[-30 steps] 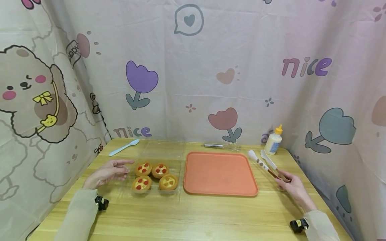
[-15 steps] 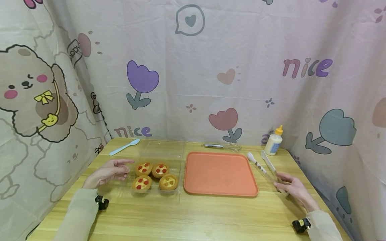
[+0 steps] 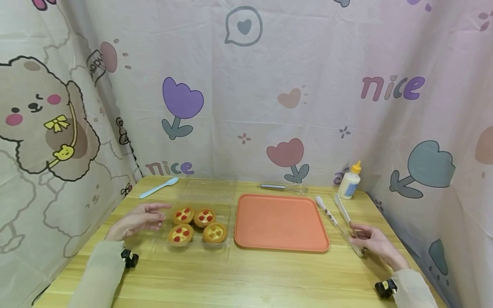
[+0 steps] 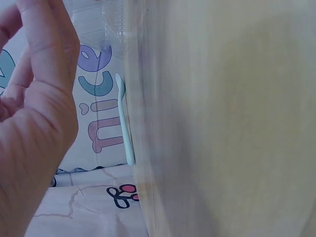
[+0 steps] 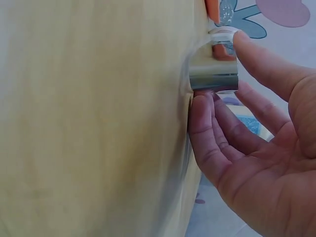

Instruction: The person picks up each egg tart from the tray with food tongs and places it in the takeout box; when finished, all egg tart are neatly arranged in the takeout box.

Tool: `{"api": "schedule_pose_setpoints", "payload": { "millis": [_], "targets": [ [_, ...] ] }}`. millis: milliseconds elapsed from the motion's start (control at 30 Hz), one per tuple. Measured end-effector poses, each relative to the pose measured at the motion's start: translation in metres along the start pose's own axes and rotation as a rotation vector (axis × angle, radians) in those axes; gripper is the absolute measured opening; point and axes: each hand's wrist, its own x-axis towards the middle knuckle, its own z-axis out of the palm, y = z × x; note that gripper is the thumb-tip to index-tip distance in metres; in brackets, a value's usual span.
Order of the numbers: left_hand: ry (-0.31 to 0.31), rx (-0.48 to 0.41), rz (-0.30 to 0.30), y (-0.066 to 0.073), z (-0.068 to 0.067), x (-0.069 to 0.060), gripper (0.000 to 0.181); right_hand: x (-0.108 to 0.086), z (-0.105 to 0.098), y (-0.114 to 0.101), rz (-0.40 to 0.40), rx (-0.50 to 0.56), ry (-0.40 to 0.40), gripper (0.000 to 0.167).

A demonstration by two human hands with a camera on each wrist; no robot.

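My right hand (image 3: 375,243) is at the handle end of a pair of tongs (image 3: 330,214) lying along the tray's right side, pale tips away from me. In the right wrist view, thumb and fingers (image 5: 205,118) straddle the tongs' shiny curved metal end (image 5: 213,71), touching its sides. My left hand (image 3: 136,220) is beside a clear plastic container (image 3: 230,214), index finger stretched toward it, other fingers loosely bent, gripping nothing. Inside sit several small tarts, three with red pieces on top and one yellow tart (image 3: 215,233). Whether that hand touches the container is unclear.
An orange tray (image 3: 282,222) lies mid-table between container and tongs. Along the back are a light blue spoon (image 3: 158,188), the container's raised clear lid (image 3: 208,189), a whisk (image 3: 283,187) and a yellow-capped bottle (image 3: 349,182). A printed curtain (image 3: 246,85) surrounds the wooden table (image 3: 269,278).
The tongs have come down from the right hand's raised grip onto the table, their metal end now showing. The right hand shifted slightly toward me and right. My left hand stayed put.
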Motion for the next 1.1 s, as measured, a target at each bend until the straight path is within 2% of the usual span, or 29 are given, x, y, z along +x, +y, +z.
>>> {"api": "schedule_pose_setpoints", "payload": {
  "millis": [233, 633, 800, 900, 1100],
  "targets": [
    [0.011, -0.001, -0.011, 0.0, 0.0, -0.002, 0.05, 0.003, 0.002, 0.001, 0.011, -0.056, 0.004, 0.068],
    [0.02, 0.03, -0.018, 0.0, -0.001, -0.001, 0.056, 0.003, 0.005, -0.002, 0.002, 0.001, 0.011, 0.064],
    [0.012, 0.039, -0.016, 0.001, -0.001, -0.001, 0.054, 0.006, 0.006, -0.007, 0.023, 0.007, 0.045, 0.063],
    [0.052, 0.08, -0.029, 0.004, 0.0, -0.001, 0.052, 0.009, 0.007, -0.012, 0.023, -0.002, 0.075, 0.061],
    [0.213, 0.155, -0.081, 0.01, 0.007, 0.002, 0.055, 0.016, 0.015, -0.025, -0.056, 0.014, 0.094, 0.053]
  ]
}}
